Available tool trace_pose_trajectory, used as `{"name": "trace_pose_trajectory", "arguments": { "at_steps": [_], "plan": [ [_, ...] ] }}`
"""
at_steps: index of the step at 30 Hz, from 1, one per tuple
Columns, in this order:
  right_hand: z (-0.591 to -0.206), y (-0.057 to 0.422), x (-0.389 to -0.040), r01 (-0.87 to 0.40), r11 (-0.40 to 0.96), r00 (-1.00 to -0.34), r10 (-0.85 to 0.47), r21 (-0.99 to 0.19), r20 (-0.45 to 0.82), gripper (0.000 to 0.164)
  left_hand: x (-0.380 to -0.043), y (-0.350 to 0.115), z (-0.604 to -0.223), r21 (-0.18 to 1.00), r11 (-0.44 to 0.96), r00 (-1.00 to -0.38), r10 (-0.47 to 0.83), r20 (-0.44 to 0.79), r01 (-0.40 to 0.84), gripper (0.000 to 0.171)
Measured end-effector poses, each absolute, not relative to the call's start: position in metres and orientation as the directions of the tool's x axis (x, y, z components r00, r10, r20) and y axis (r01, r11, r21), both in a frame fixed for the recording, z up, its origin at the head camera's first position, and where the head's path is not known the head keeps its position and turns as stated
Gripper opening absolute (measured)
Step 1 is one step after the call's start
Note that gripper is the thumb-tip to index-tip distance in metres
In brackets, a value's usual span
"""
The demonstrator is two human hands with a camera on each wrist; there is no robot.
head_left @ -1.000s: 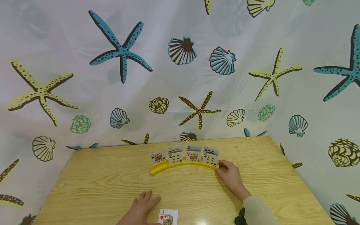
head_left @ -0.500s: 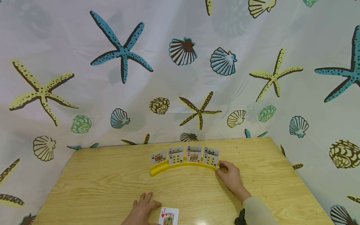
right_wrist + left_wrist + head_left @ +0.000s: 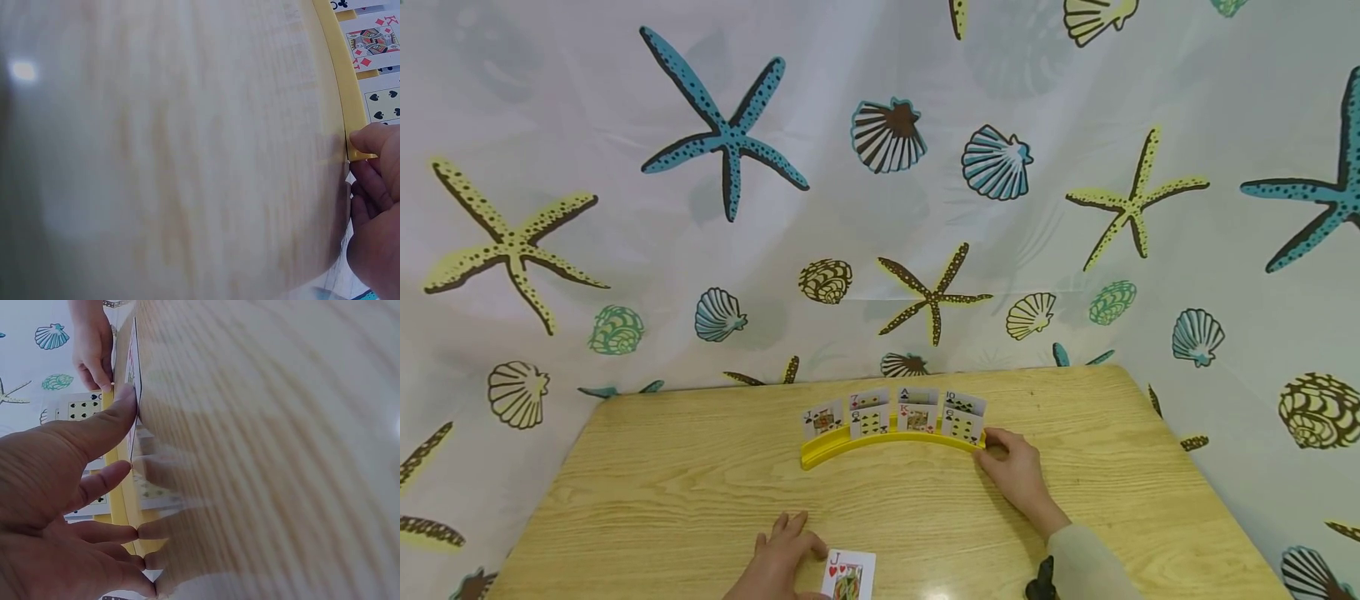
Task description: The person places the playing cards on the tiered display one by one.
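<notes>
At the near edge of the head view, a jack of hearts playing card (image 3: 850, 575) lies face up on the table. My left hand (image 3: 777, 562) is at its left side, the thumb and bent index finger pinching it by its edges; the other fingers spread on the wood. Farther off stands a curved yellow card holder (image 3: 891, 437) with several cards upright in two rows. Its right end is gripped by my right hand (image 3: 1017, 471), the thumb on the front face in the right wrist view, where a king of diamonds (image 3: 372, 41) shows.
The wooden table (image 3: 662, 500) reaches back to a white cloth (image 3: 820, 217) printed with starfish and shells. A small black object (image 3: 1041, 579) is beside my right sleeve (image 3: 1086, 562) at the bottom edge.
The jack of hearts has slid slightly away from me, and my left hand has shifted a little right, its index finger now bent against the card. My right hand stays on the holder.
</notes>
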State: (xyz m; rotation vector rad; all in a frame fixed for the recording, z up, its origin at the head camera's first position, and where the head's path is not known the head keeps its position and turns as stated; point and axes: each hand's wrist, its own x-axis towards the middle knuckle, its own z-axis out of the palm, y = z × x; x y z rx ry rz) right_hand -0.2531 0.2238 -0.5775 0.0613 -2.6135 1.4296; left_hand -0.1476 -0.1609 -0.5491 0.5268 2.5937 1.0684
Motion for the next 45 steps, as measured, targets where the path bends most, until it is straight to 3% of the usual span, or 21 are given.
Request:
{"name": "trace_pose_trajectory", "arguments": {
  "at_steps": [7,17,29,40,45],
  "plan": [
    [-0.578,0.224,-0.253,-0.111,0.539,-0.986,0.044,-0.835,0.16,0.041,-0.146,-0.157,-0.551,0.663,0.705,-0.895,0.43,-0.12,0.25,0.066],
    [-0.578,0.224,-0.254,-0.119,0.549,-0.985,0.042,-0.827,0.17,0.041,-0.145,-0.156,-0.555,0.632,0.728,-0.901,0.42,-0.107,0.264,0.072],
    [-0.578,0.224,-0.252,-0.103,0.544,-0.987,0.049,-0.832,0.154,0.041,-0.149,-0.152,-0.552,0.686,0.712,-0.92,0.356,-0.165,0.153,0.053],
    [-0.576,0.223,-0.253,-0.124,0.548,-0.983,0.044,-0.828,0.176,0.04,-0.141,-0.148,-0.528,0.748,0.644,-0.967,0.256,-0.01,0.163,0.027],
    [-0.576,0.223,-0.253,-0.128,0.544,-0.983,0.042,-0.829,0.179,0.04,-0.147,-0.147,-0.518,0.823,0.565,-0.989,0.144,-0.032,0.055,0.019]
  ]
}}
